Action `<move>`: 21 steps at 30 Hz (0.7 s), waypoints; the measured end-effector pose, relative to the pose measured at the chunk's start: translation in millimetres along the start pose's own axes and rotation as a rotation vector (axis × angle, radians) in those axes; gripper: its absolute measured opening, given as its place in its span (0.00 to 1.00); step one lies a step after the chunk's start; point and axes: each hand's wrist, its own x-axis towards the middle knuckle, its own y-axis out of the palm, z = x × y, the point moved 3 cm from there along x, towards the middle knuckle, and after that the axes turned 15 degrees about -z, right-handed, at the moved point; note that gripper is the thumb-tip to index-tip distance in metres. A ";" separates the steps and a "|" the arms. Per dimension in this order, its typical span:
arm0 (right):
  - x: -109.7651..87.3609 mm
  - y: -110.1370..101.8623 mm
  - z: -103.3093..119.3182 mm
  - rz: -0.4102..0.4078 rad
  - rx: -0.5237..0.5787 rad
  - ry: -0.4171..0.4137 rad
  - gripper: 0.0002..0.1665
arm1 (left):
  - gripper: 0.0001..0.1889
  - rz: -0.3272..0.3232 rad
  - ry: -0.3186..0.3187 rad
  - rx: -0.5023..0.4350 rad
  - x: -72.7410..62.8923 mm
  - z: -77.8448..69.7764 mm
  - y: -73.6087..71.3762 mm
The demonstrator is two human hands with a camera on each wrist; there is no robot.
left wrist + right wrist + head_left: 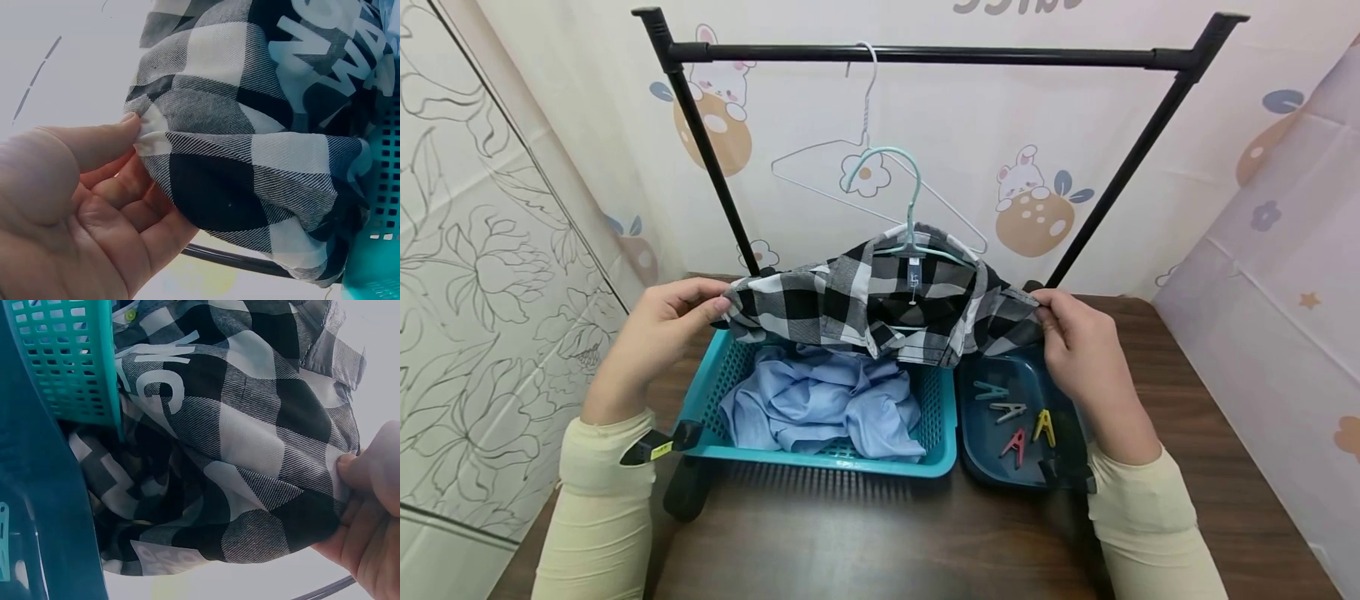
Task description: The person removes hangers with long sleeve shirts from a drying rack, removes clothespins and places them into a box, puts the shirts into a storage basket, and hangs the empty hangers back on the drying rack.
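A black and white checked shirt (842,300) is spread across a mint-green hanger (915,187), whose hook stands up free of the rack's bar. My left hand (658,333) pinches the shirt's left edge between thumb and fingers. At the opposite edge my right hand (1082,350) pinches the cloth the same way. In the left wrist view the thumb of the left hand (106,206) presses on the checked fabric, and white lettering shows on the shirt (212,181). The right wrist view has the right hand (369,512) gripping the shirt (250,437) at its edge.
A black rack (917,55) spans the back, with a white wire hanger (820,190) hooked on its bar. Below the shirt, a teal basket (820,460) holds blue cloth (827,404). Right of it, a dark blue tray (985,467) contains several clothespins (1043,427). All stand on a brown table (865,542).
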 end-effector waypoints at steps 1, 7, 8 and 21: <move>0.1 0.0 -0.3 0.003 0.004 0.004 0.09 | 0.11 -0.003 -0.009 -0.002 0.0 0.2 -0.4; -0.7 1.0 -0.5 0.032 0.031 0.024 0.09 | 0.10 -0.033 -0.005 0.015 0.1 0.2 -0.4; -0.9 1.1 -0.5 0.035 0.032 0.023 0.09 | 0.10 -0.038 -0.004 0.017 0.1 0.3 -0.4; -1.2 -3.6 9.3 0.006 0.023 -0.015 0.10 | 0.09 -0.130 0.083 0.071 -6.9 -10.7 -1.8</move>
